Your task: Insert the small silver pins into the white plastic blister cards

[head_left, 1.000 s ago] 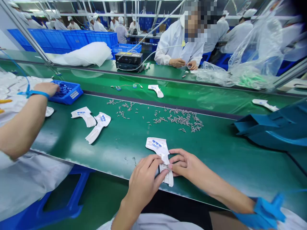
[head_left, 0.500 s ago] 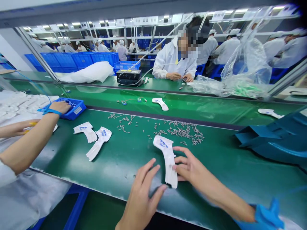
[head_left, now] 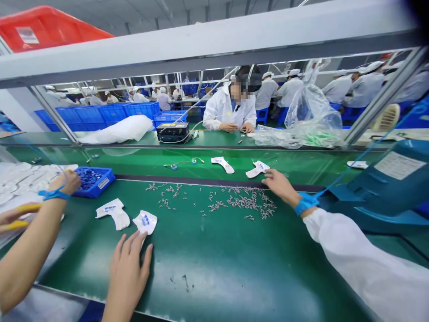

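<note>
My left hand (head_left: 129,266) reaches over the green worktop with fingers stretched out, hiding the lower part of a white curved plastic shell (head_left: 146,222) with blue marks. Whether the fingertips touch that shell I cannot tell. Another such shell (head_left: 114,213) lies just to its left. Across the worktop, my right hand (head_left: 280,184) has its fingers extended at the right end of a third white shell (head_left: 257,169), which lies on the bright green strip. A similar shell (head_left: 223,164) rests left of it. Many small metal pieces (head_left: 251,200) are scattered on the worktop between my hands.
At left, a co-worker's hand (head_left: 69,181) is by a blue bin (head_left: 97,190) of small blue parts. A teal machine part (head_left: 398,179) stands at right. A dark raised edge (head_left: 187,181) separates worktop and strip. Another person (head_left: 231,107) works opposite.
My right hand carried a white shell from the near worktop to the far green strip, and its fingers have come apart. My left hand moved left to another shell. The view tilted up.
</note>
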`<action>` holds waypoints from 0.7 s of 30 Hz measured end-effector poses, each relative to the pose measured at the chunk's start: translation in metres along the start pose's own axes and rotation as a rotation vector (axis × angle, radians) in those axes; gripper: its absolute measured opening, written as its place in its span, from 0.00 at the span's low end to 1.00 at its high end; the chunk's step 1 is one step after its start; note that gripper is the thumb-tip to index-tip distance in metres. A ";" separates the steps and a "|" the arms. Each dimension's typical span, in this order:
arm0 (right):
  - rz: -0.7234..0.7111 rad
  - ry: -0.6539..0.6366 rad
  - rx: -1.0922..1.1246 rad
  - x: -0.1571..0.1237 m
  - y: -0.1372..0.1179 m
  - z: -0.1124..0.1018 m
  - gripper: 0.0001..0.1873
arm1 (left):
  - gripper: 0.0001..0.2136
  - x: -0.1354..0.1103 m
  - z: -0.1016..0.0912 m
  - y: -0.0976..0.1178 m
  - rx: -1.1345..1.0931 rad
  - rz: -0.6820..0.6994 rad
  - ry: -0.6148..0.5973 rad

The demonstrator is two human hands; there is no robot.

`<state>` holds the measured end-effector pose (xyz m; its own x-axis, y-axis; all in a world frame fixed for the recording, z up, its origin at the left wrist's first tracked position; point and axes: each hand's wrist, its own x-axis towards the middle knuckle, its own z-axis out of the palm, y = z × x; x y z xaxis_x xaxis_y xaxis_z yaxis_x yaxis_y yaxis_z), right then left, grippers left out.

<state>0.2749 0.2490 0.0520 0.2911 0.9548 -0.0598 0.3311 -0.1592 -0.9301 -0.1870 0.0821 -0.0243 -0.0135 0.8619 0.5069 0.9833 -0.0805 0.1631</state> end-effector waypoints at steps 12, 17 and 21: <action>-0.509 -0.329 -0.829 -0.110 0.039 0.008 0.12 | 0.20 -0.062 -0.012 0.145 -0.387 0.091 -0.140; -0.448 -0.345 -0.734 -0.117 0.028 0.008 0.12 | 0.19 -0.068 -0.011 0.183 -0.495 0.105 -0.166; -0.256 -0.567 -0.482 -0.145 0.005 0.007 0.14 | 0.15 -0.044 -0.025 0.194 -0.634 0.124 -0.221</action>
<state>0.2279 0.1115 0.0530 -0.3063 0.9381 -0.1616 0.7163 0.1153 -0.6882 0.0001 0.0163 0.0060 0.1961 0.9039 0.3801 0.6776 -0.4051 0.6138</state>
